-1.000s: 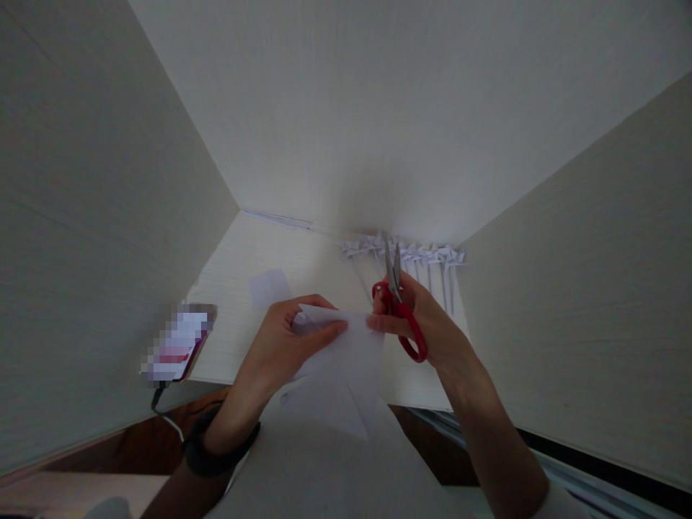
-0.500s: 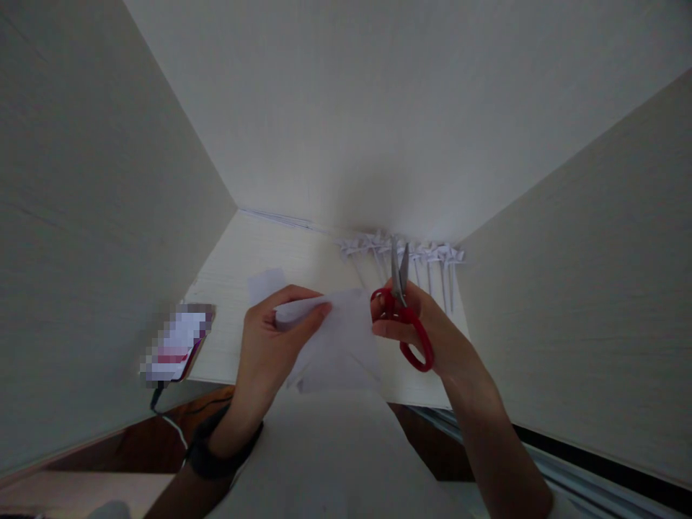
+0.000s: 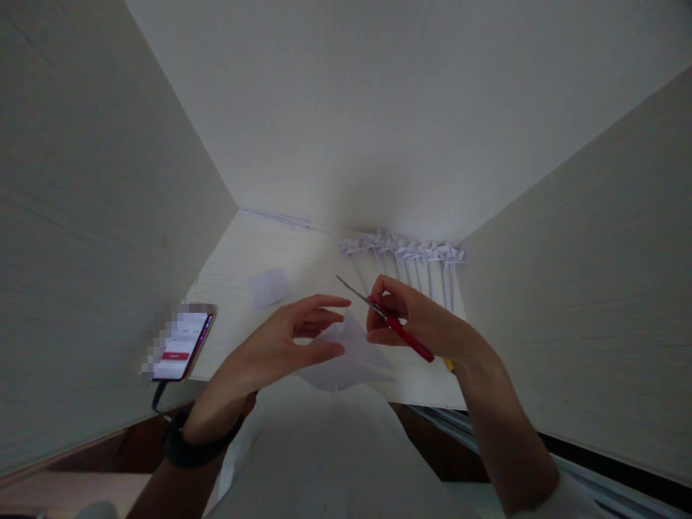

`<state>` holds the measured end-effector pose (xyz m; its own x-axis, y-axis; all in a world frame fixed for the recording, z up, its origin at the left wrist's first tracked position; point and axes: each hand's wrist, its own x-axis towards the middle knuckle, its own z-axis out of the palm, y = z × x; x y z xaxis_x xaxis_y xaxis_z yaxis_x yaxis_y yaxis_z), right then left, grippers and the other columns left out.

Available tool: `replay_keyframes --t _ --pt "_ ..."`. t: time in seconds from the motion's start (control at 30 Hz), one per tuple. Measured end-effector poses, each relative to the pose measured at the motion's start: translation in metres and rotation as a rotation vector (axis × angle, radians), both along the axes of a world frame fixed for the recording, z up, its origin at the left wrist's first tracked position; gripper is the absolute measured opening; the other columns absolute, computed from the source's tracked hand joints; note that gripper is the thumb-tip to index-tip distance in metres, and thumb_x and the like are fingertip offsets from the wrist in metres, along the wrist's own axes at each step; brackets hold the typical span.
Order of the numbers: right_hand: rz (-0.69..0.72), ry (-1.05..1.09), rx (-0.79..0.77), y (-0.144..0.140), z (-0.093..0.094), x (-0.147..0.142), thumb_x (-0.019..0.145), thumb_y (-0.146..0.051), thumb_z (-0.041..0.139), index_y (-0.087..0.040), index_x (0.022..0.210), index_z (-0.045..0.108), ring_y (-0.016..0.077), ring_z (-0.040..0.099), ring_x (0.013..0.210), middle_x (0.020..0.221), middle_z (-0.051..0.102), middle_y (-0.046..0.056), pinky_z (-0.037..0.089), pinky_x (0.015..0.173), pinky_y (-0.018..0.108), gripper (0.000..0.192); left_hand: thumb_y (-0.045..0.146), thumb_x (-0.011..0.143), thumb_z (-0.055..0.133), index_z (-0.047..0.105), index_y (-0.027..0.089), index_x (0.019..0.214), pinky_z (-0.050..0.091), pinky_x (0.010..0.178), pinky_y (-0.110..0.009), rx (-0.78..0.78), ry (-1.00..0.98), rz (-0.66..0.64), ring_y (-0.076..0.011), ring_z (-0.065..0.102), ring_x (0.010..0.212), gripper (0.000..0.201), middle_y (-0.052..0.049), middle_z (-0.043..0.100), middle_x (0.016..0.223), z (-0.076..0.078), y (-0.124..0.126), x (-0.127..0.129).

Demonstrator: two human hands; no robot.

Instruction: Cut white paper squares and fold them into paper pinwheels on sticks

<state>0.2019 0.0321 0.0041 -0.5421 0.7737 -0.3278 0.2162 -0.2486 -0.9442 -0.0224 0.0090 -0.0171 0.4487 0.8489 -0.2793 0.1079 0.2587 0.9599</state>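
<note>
My right hand (image 3: 419, 324) grips red-handled scissors (image 3: 386, 321), their blades shut and pointing up and to the left. My left hand (image 3: 286, 342) hovers with fingers spread just left of a folded white paper (image 3: 354, 357). The paper lies at the near edge of the pale desk (image 3: 281, 249), under both hands, and neither hand pinches it.
A row of several white paper pinwheels (image 3: 403, 252) lies at the back of the desk against the wall. A small white paper square (image 3: 269, 287) sits left of centre. A phone (image 3: 181, 346) with a cable rests at the desk's left front corner. Side panels enclose the desk.
My left hand has let go of the paper and opened; the paper has dropped to the desk. My right hand has tilted the scissors from upright to pointing left.
</note>
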Motion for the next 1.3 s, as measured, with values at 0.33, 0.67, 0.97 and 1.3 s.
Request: replay_keyframes --t 0.33,0.67,0.97,1.3 --pt "-0.18 0.265 -0.207 -0.005 -0.012 0.011 0.055 -0.013 0.082 -0.022 0.081 0.056 0.0121 0.062 0.072 0.077 0.066 -0.004 0.047 0.064 0.022 0.038 0.034 0.066 0.076 0.069 0.017 0.078 0.049 0.055 -0.025 -0.116 0.083 0.195 -0.0171 0.065 0.06 0.022 -0.001 0.072 0.071 -0.001 -0.001 0.014" --pt "-0.124 0.397 -0.253 -0.002 -0.025 0.011 0.054 -0.015 0.081 -0.023 0.074 0.054 0.011 0.056 0.066 0.072 0.058 -0.004 0.04 0.056 0.021 0.034 0.03 0.064 0.078 0.07 0.017 0.077 0.05 0.055 -0.022 -0.154 0.039 0.268 -0.0143 0.064 0.059 0.02 0.0 0.073 0.071 0.004 -0.003 0.017" --pt "-0.161 0.298 -0.22 -0.007 -0.019 0.01 0.058 -0.014 0.082 -0.022 0.08 0.054 0.0102 0.06 0.071 0.078 0.064 -0.004 0.046 0.067 0.021 0.037 0.032 0.069 0.072 0.065 0.016 0.072 0.046 0.052 -0.022 0.005 0.199 0.279 -0.0151 0.061 0.058 0.018 0.0 0.067 0.065 0.005 -0.007 0.02" --pt "-0.163 0.207 -0.155 -0.006 -0.017 0.007 0.059 -0.02 0.082 -0.023 0.08 0.051 0.0124 0.061 0.071 0.078 0.064 -0.004 0.047 0.068 0.025 0.038 0.035 0.069 0.072 0.068 0.016 0.084 0.051 0.056 -0.025 0.145 0.266 0.285 -0.0188 0.067 0.065 0.024 -0.002 0.074 0.076 0.006 -0.005 0.022"
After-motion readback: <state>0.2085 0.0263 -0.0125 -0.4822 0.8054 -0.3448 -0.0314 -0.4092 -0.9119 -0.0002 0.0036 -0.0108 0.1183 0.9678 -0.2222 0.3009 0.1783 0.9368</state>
